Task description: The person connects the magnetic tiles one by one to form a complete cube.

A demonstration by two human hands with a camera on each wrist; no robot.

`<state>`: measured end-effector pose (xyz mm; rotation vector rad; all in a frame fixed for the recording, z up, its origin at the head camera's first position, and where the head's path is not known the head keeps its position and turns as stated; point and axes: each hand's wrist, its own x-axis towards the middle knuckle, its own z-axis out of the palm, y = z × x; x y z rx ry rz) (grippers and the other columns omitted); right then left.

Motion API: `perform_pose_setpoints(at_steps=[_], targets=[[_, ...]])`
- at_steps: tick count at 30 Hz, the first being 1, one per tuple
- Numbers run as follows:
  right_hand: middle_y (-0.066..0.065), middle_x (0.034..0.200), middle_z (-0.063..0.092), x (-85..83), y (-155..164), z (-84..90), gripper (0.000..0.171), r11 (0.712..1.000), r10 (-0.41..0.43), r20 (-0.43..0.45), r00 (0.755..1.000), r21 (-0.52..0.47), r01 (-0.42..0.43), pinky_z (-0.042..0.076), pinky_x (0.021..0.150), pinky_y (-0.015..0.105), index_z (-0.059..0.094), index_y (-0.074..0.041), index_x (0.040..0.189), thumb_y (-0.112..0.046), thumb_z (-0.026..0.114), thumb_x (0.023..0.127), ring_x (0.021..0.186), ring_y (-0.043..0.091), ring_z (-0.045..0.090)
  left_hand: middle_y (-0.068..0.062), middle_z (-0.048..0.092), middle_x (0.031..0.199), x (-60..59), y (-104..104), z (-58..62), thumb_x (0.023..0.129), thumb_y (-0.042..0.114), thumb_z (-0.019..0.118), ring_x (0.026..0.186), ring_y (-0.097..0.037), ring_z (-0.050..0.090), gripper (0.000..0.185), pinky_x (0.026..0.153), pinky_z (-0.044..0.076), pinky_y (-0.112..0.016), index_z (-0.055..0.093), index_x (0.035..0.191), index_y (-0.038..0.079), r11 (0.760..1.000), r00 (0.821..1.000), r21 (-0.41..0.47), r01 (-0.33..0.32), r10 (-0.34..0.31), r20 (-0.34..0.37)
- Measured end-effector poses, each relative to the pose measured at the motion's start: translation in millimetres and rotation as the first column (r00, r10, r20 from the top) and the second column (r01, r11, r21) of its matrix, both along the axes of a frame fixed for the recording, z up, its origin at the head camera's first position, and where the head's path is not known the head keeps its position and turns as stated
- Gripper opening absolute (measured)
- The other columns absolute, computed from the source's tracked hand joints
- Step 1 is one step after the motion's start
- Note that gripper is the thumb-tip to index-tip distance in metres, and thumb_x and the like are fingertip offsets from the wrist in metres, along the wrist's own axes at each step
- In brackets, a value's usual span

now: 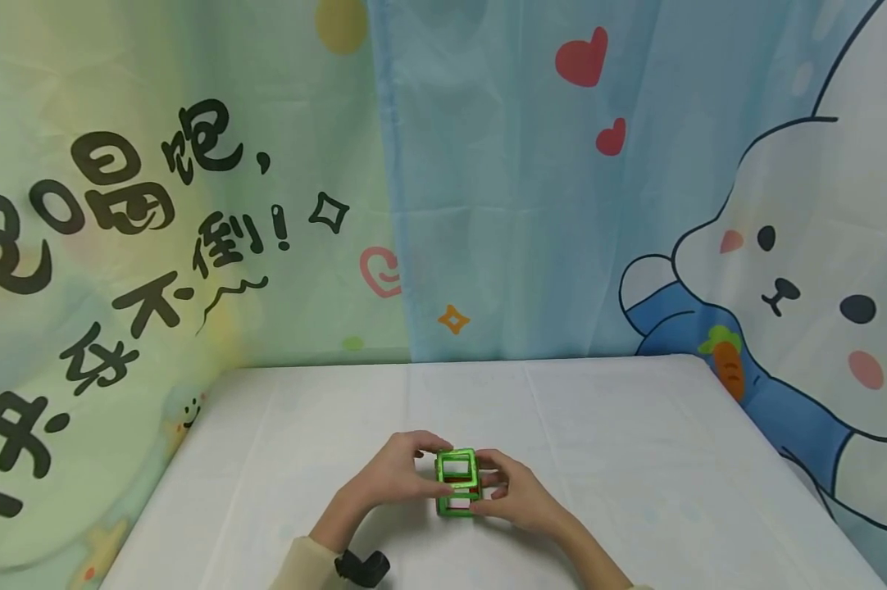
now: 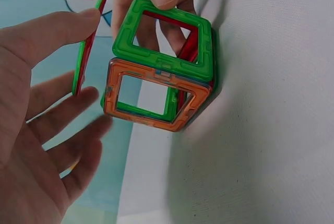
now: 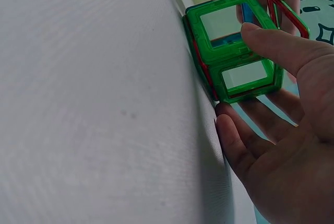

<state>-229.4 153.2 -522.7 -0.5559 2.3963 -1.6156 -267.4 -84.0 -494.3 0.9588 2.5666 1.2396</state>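
- The backdrop curtain (image 1: 488,180), printed with a cartoon rabbit (image 1: 790,270), hearts and black lettering, hangs behind and to both sides of everything.
- The table (image 1: 635,459), under a white cloth, fills the lower half of the head view; both hands work near its front edge, about the middle.
- The left hand (image 1: 392,475) comes in from a pale sleeve with a dark wrist strap. Its fingers are mostly straight, and the thumb tip presses a loose red-and-green tile (image 2: 87,46) that stands upright just beside the cube, not yet joined to it.
- The right hand (image 1: 517,490) cups the far side, fingers relaxed, thumb resting on the green top frame; it steadies rather than clamps.
- The tile cube (image 1: 457,482) sits on the cloth between the two hands: green square frames on top and on one side, an orange frame (image 2: 151,98) on another, red ones inside.
- To do this well, I would judge, the right hand should hold the cube firmly still while the left brings the loose tile in square, edge to edge, so the magnets catch without knocking the walls askew.
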Motion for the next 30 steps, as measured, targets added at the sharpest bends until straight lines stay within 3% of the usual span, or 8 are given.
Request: perform_pose_setpoints(at_steps=[7, 15, 23, 30], targets=[[0.013, 0.125, 0.058, 0.1, 0.5, -1.4, 0.065, 1.0, 0.003, -0.018, 1.0, 0.016, -0.003, 0.051, 0.079, 0.033, 0.049, -0.003, 0.135, -0.016, 0.082, 0.08, 0.104, 0.026, 0.062, 0.011, 0.059, 0.101, -2.0, 2.0, -3.5, 0.071, 0.029, 0.088, 0.091, -0.012, 0.056, 0.049, 0.076, 0.049, -0.028, 0.071, 0.114, 0.014, 0.999, 1.0, 0.031, -0.011, 0.012, -0.014], [0.015, 0.126, 0.058, 0.9, 0.4, -0.8, 0.065, 1.0, 0.008, -0.021, 1.0, 0.007, -0.008, 0.051, 0.08, 0.033, 0.049, -0.002, 0.134, -0.014, 0.082, 0.08, 0.104, 0.026, 0.062, 0.011, 0.062, 0.104, 2.7, 2.8, -4.9, 0.069, 0.028, 0.089, 0.093, -0.014, 0.056, 0.049, 0.076, 0.049, -0.03, 0.07, 0.113, 0.013, 0.996, 0.998, 0.065, -0.064, 0.063, 0.021], [0.016, 0.126, 0.057, 1.8, 0.3, 1.6, 0.067, 1.0, 0.008, -0.011, 1.0, -0.004, -0.009, 0.051, 0.079, 0.036, 0.047, 0.0, 0.135, -0.014, 0.082, 0.079, 0.104, 0.028, 0.062, 0.009, 0.062, 0.1, 3.9, 3.2, -7.4, 0.069, 0.025, 0.089, 0.094, -0.022, 0.058, 0.047, 0.075, 0.05, -0.032, 0.071, 0.11, 0.013, 0.996, 0.998, 0.064, -0.056, 0.055, 0.017], [0.016, 0.126, 0.057, 1.0, -0.4, 1.1, 0.068, 1.0, 0.002, -0.008, 1.0, 0.012, -0.002, 0.051, 0.081, 0.038, 0.046, 0.001, 0.135, -0.014, 0.082, 0.079, 0.105, 0.029, 0.061, 0.01, 0.06, 0.1, 2.9, 3.6, -10.0, 0.069, 0.026, 0.089, 0.094, -0.021, 0.057, 0.046, 0.075, 0.05, -0.03, 0.072, 0.109, 0.012, 0.997, 0.998, 0.056, -0.056, 0.056, 0.01]])
